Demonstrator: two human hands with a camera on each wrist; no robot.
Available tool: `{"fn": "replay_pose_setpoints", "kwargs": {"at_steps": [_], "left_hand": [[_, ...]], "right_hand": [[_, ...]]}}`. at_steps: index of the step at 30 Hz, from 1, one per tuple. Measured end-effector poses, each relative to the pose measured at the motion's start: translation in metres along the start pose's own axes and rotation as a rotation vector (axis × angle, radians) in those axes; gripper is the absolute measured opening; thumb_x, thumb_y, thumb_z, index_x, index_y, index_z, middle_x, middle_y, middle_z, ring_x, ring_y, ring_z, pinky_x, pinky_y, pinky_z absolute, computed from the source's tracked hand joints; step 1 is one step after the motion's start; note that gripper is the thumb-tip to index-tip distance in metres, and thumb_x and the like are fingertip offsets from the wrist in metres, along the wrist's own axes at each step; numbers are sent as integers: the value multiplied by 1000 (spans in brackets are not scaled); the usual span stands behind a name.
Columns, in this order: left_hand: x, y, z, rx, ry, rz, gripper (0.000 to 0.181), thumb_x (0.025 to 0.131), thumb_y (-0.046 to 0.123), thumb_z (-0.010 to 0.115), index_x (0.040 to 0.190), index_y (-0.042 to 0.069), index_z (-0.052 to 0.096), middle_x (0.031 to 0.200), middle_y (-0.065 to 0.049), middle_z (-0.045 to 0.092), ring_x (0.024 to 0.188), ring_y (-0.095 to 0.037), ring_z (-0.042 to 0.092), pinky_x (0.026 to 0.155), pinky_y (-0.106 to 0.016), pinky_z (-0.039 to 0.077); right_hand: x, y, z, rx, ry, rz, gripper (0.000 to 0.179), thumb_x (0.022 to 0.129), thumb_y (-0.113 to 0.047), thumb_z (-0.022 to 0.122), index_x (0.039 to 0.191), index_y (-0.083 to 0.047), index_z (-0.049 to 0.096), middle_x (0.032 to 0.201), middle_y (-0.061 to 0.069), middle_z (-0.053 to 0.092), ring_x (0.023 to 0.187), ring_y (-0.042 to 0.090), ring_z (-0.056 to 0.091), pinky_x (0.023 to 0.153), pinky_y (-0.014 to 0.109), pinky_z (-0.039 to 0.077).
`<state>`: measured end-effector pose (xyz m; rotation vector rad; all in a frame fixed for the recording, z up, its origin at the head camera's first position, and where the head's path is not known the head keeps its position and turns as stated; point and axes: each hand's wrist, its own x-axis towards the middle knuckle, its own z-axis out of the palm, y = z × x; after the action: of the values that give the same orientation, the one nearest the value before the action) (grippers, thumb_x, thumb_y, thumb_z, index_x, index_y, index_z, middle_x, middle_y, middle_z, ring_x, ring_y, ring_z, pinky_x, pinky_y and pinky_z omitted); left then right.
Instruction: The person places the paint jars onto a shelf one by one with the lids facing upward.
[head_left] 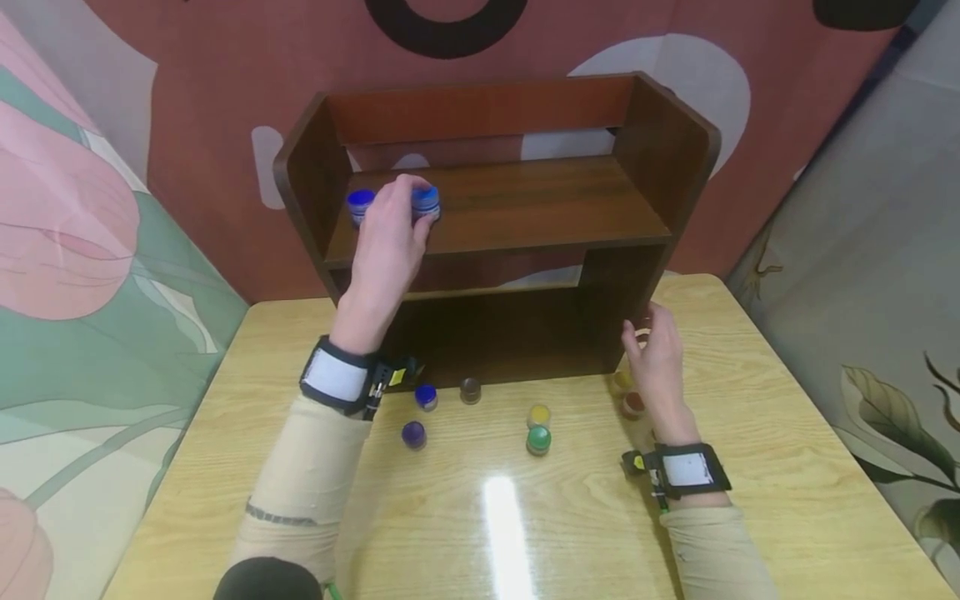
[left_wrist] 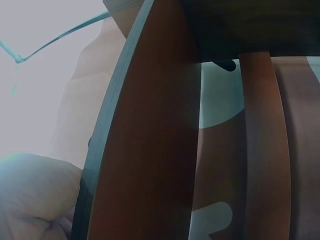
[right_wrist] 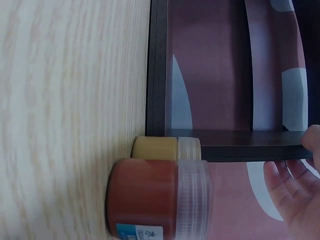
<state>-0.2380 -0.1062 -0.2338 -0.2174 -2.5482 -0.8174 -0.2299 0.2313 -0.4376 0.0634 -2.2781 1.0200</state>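
On the upper board of a brown wooden shelf unit (head_left: 525, 200), my left hand (head_left: 388, 237) pinches a light-blue paint jar (head_left: 426, 202) between thumb and fingers. A dark-blue paint jar (head_left: 361, 204) stands just left of that hand. My right hand (head_left: 656, 358) grips the front edge of the unit's right side panel (right_wrist: 250, 152), thumb on one side and fingers on the other. Below it a red-brown paint jar (right_wrist: 142, 200) and an ochre paint jar (right_wrist: 155, 148) stand on the table. From the left wrist, only the hand's edge (left_wrist: 37, 195) shows beside the shelf board.
In front of the unit on the wooden table (head_left: 600, 517) stand a blue jar (head_left: 426, 397), a purple jar (head_left: 413, 434), a dark brown jar (head_left: 470, 390), a yellow jar (head_left: 539, 416) and a green jar (head_left: 538, 440). Patterned cloth (head_left: 487, 50) hangs behind.
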Motion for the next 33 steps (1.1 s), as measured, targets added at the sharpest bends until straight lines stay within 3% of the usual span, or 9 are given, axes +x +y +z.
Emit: {"fn": "replay_pose_setpoints", "kwargs": {"at_steps": [4, 11, 33], "left_hand": [[1, 2, 3, -7, 10, -9, 43, 96, 13, 65, 136, 9, 51, 141, -13, 57, 131, -28, 57, 113, -41, 45], [0, 2, 5, -13, 33, 9, 42, 95, 14, 66, 135, 9, 52, 139, -13, 59, 129, -28, 58, 112, -40, 46], [-2, 2, 3, -4, 20, -8, 49, 94, 17, 67, 139, 12, 47, 145, -10, 53, 136, -25, 52, 117, -39, 41]], "right_hand": [[1, 3, -1, -14, 3, 5, 31, 97, -9, 61, 124, 5, 54, 112, 23, 61, 95, 34, 64, 72, 29, 53], [2, 5, -2, -20, -4, 3, 31, 97, -9, 60, 124, 6, 53, 112, 24, 61, 96, 35, 63, 74, 44, 56], [5, 6, -1, 1, -21, 25, 32, 98, -9, 58, 125, 5, 52, 114, 25, 60, 99, 37, 61, 78, 51, 57]]}}
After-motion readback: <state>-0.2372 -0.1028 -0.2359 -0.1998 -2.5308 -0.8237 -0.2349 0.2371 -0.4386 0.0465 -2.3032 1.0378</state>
